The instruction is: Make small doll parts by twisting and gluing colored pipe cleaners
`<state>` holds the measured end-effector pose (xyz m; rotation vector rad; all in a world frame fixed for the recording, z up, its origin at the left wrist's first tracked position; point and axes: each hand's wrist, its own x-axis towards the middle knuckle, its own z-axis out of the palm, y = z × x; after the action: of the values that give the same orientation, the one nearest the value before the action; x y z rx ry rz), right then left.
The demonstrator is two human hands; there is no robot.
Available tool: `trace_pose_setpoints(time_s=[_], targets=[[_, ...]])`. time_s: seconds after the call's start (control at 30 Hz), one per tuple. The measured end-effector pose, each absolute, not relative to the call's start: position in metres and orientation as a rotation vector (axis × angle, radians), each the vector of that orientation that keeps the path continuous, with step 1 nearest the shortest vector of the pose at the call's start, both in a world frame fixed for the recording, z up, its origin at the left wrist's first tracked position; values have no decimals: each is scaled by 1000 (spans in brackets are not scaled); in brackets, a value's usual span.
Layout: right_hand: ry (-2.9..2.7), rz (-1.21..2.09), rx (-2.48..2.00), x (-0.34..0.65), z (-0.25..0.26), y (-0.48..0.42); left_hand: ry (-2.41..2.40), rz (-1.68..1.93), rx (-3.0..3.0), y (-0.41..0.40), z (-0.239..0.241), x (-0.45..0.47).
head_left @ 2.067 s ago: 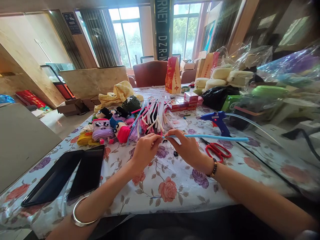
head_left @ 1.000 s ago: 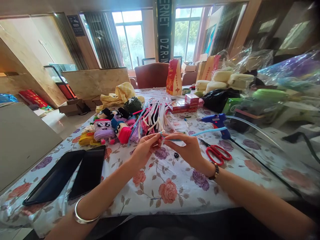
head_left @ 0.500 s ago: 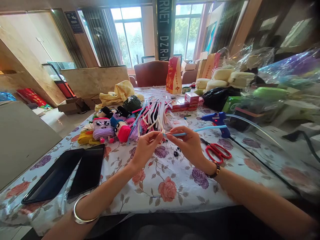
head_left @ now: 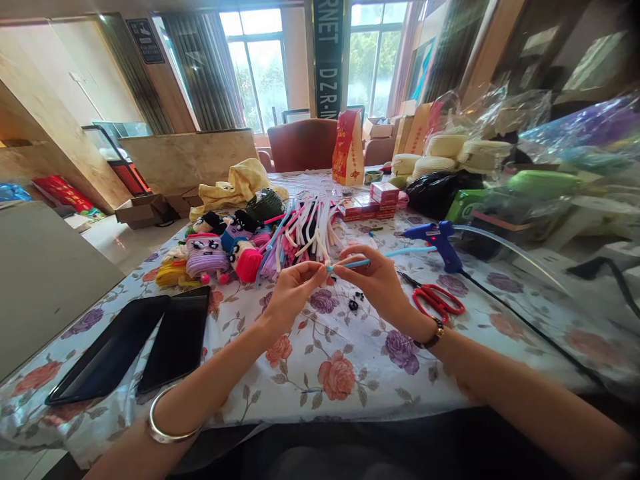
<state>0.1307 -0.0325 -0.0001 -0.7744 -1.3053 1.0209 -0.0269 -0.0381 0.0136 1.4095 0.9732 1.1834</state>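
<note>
Both my hands meet above the flowered tablecloth (head_left: 320, 373) and pinch a light blue pipe cleaner (head_left: 395, 254). My left hand (head_left: 293, 293) is closed on its near end. My right hand (head_left: 377, 283) grips it just beside, and the free length runs off to the right toward the blue glue gun (head_left: 434, 239). A few small black bits (head_left: 356, 301) lie on the cloth under my hands. Behind my fingers lies a pile of coloured pipe cleaners (head_left: 305, 237).
Red scissors (head_left: 437, 299) lie right of my right hand. Small fuzzy dolls (head_left: 213, 253) sit at the left of the pile. Two black tablets (head_left: 135, 347) lie near the left edge. Red boxes (head_left: 373, 203), a black bag (head_left: 435, 190) and plastic-wrapped goods (head_left: 525, 160) crowd the back right.
The free length of the blue pipe cleaner to the right of my right hand has grown shorter as it passes through my fingers. Both hands have stayed at about the same spot.
</note>
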Motion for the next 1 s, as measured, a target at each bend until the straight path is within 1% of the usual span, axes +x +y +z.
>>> trace_pose_setpoints(time_s=[0.17, 0.4, 0.5, 0.7, 0.83, 1.0], targets=[[-1292, 1118, -729, 133, -1, -29, 835, 1134, 1346, -36, 12, -28], [-1380, 1265, -558, 135, 1, -30, 644, 973, 1293, -36, 17, -30], [-1358, 1157, -599, 134, 1, -31, 701, 1029, 1287, -36, 17, -29], [-1381, 828, -776, 132, -2, -34, 1065, 1348, 1433, -35, 12, -27], [-1402, 735, -811, 131, -3, -36, 1215, 1359, 1574, -39, 12, -26], [-1451, 678, -801, 130, -2, -38, 1253, 1386, 1636, -43, 13, -23]])
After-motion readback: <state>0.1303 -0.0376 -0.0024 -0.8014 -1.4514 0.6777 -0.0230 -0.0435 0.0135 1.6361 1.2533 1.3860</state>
